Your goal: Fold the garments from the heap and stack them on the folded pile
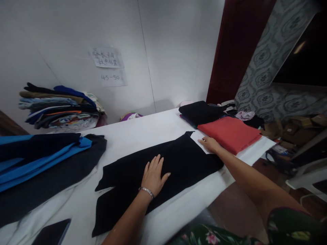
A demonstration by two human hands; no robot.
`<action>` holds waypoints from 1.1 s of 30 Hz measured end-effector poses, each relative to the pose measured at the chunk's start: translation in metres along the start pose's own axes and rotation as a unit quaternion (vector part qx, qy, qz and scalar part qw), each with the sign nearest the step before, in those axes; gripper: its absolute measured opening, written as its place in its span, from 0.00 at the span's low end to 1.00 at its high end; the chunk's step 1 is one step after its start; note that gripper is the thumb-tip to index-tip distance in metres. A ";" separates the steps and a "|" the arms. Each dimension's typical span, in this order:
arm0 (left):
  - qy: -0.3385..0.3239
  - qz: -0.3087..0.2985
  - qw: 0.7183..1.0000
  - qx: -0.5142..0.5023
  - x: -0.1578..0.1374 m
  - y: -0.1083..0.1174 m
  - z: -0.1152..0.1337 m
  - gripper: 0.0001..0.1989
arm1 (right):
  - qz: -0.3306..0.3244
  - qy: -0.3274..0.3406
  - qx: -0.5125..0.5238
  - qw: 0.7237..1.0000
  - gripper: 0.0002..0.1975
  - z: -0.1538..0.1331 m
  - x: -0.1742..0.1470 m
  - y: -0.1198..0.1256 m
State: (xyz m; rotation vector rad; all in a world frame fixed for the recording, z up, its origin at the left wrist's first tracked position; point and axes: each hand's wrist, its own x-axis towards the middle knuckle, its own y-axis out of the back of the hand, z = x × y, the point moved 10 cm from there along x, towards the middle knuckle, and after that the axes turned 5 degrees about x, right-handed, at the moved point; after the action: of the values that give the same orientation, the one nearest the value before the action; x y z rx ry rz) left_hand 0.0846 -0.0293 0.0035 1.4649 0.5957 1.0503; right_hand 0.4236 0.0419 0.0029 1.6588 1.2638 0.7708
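Note:
A pair of black trousers [178, 163] lies flat on the white table, its two legs pointing left and its waist end to the right. Flat on the upper part rests my left hand [153, 173], fingers stretched out and nothing in them; a silver bracelet is on that wrist. At the waist end, my right hand [209, 144] has its fingers closed at the edge of a stiff-looking white sheet [199, 141], which lies partly over the black cloth. Whether the sheet runs inside the waist is hidden.
Blue and dark grey garments [76, 160] lie spread at left, beside a dark flat item [52, 233]. Folded red cloth [231, 134] and black cloth [200, 114] sit at the right end. Behind the table stands a clothes stack [63, 107]; a white stool [310, 175] is at right.

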 end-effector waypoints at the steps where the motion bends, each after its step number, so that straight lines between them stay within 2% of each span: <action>1: 0.000 0.001 1.000 -0.002 0.000 0.000 0.000 0.31 | 0.001 -0.002 -0.005 1.000 0.25 0.000 -0.002 -0.001; 5: -0.003 0.011 1.000 -0.010 -0.001 0.001 0.000 0.31 | 0.003 -0.001 -0.015 1.000 0.25 0.001 -0.005 -0.004; 10: -0.005 0.004 1.000 -0.005 -0.001 0.000 0.001 0.31 | -0.027 -0.005 0.009 1.000 0.22 0.002 0.007 -0.004; 15: -0.009 0.004 1.000 -0.002 -0.002 0.001 0.002 0.31 | -0.006 -0.022 0.032 0.999 0.18 0.005 0.009 0.000; 20: -0.011 0.017 1.000 -0.008 -0.003 0.001 0.001 0.31 | 0.014 -0.023 0.019 0.999 0.22 0.004 -0.001 -0.005; 23: -0.010 0.014 1.000 -0.010 -0.003 0.001 0.000 0.31 | -0.002 -0.007 -0.012 1.000 0.24 0.000 0.001 -0.009; 27: -0.009 0.007 1.000 -0.009 -0.003 0.002 0.001 0.30 | -0.033 0.005 -0.014 0.999 0.25 -0.005 0.012 -0.008; 33: -0.011 0.003 1.000 -0.013 -0.003 0.002 0.001 0.31 | -0.022 0.016 -0.004 1.000 0.30 -0.026 0.039 -0.003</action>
State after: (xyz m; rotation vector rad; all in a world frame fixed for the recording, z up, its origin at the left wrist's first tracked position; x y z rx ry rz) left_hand 0.0834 -0.0330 0.0046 1.4550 0.5594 1.0417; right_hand 0.4111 0.0868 0.0096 1.6121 1.3129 0.7778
